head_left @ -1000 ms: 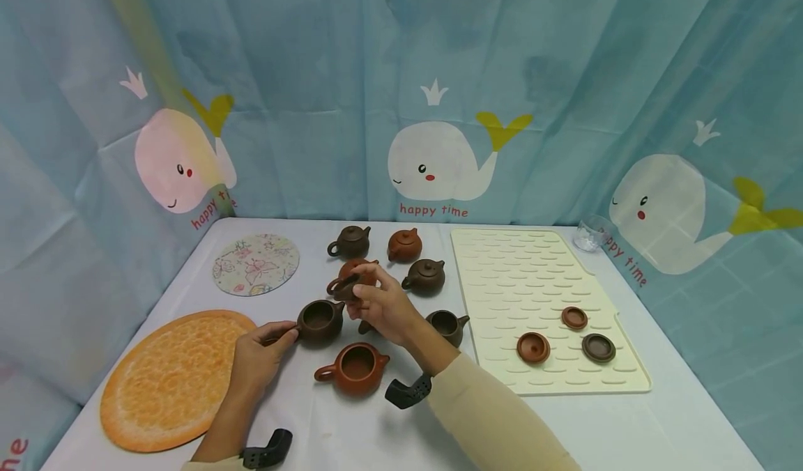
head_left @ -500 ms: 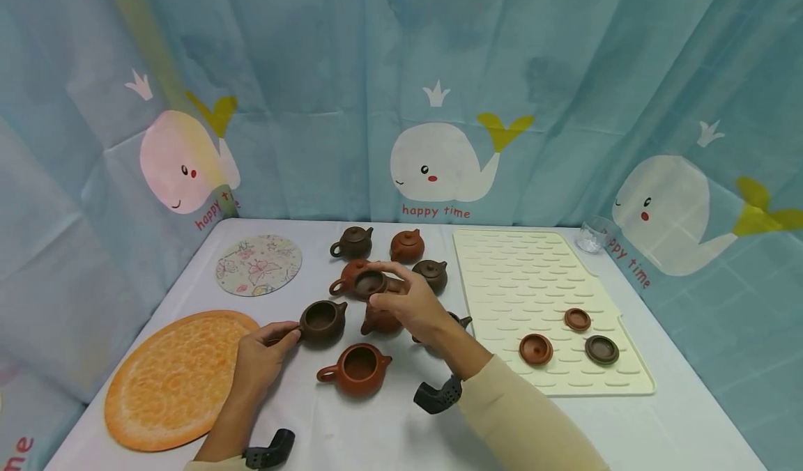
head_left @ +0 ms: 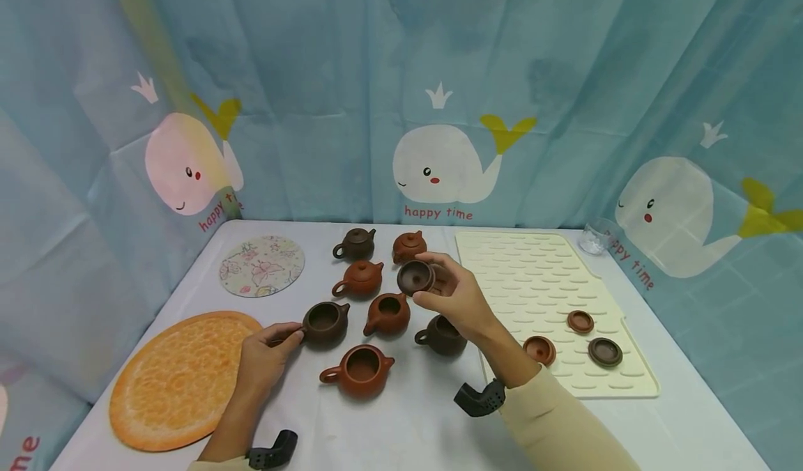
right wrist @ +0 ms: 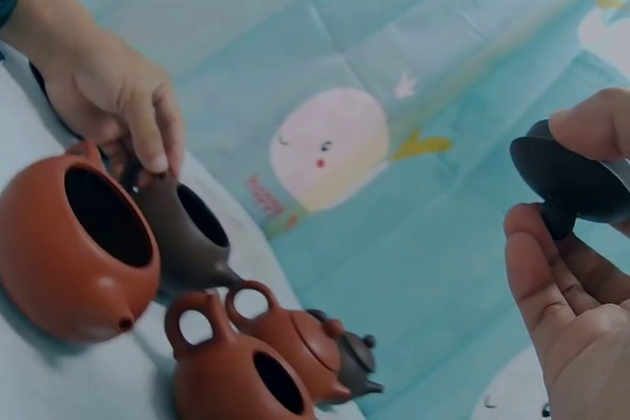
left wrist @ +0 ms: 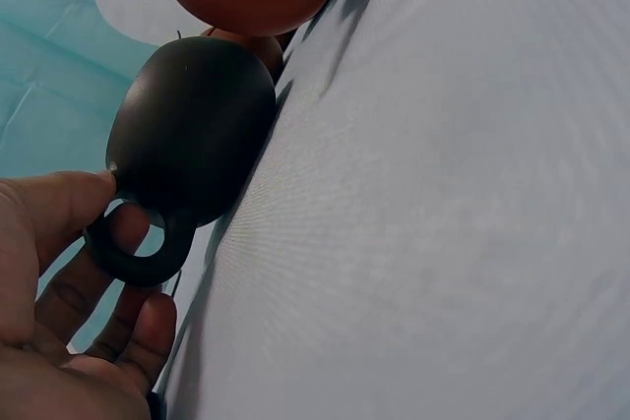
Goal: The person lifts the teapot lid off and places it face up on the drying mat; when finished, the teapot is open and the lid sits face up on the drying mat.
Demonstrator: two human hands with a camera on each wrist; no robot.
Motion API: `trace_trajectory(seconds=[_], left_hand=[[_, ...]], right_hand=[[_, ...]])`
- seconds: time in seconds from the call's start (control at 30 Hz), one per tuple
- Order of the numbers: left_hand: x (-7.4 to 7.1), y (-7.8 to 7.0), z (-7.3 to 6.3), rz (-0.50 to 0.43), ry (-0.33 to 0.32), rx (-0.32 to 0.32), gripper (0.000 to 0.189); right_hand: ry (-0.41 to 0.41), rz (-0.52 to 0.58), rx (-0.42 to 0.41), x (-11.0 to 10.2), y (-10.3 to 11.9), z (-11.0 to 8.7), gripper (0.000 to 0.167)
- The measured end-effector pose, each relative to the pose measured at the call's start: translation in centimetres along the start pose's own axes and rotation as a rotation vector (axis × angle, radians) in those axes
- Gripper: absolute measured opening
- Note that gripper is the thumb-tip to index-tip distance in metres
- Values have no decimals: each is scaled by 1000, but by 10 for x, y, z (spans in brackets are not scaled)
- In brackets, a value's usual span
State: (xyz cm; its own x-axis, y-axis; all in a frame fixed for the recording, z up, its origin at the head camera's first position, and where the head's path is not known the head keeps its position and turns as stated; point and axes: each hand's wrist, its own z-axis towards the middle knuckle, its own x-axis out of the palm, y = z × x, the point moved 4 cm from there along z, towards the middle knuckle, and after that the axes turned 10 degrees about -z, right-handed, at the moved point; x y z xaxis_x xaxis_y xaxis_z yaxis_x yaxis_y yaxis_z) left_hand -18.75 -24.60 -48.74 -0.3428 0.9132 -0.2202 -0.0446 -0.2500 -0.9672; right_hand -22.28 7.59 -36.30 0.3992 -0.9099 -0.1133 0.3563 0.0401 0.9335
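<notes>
Beyond and to the right of the dark open pot (head_left: 325,336), your right hand (head_left: 456,293) pinches a dark lid (head_left: 414,277), its underside toward you, apart from that pot. Your left hand (head_left: 270,352), nearer the pot, grips its handle (left wrist: 143,270); from there the spout (head_left: 343,309) points right. You see seven pots (head_left: 362,382) plainly, four red and three dark, plus three loose lids (head_left: 605,352) on the cream mat (head_left: 521,276).

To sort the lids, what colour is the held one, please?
The lid is dark brown, clearest in the head view.
</notes>
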Motion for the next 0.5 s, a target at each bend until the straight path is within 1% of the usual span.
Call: trace_trajectory(seconds=[0.1, 0.33, 0.43, 0.5], left_hand=[[0, 0, 0, -5, 2, 1, 15], [0, 0, 0, -32, 5, -3, 15], [0, 1, 0, -29, 10, 0, 16], [-1, 1, 0, -23, 10, -4, 16]], right_hand=[[-5, -16, -31, -9, 2, -7, 58], [-37, -28, -63, -30, 5, -24, 58], [-56, -32, -87, -41, 5, -33, 58], [-74, -56, -90, -49, 4, -39, 57]])
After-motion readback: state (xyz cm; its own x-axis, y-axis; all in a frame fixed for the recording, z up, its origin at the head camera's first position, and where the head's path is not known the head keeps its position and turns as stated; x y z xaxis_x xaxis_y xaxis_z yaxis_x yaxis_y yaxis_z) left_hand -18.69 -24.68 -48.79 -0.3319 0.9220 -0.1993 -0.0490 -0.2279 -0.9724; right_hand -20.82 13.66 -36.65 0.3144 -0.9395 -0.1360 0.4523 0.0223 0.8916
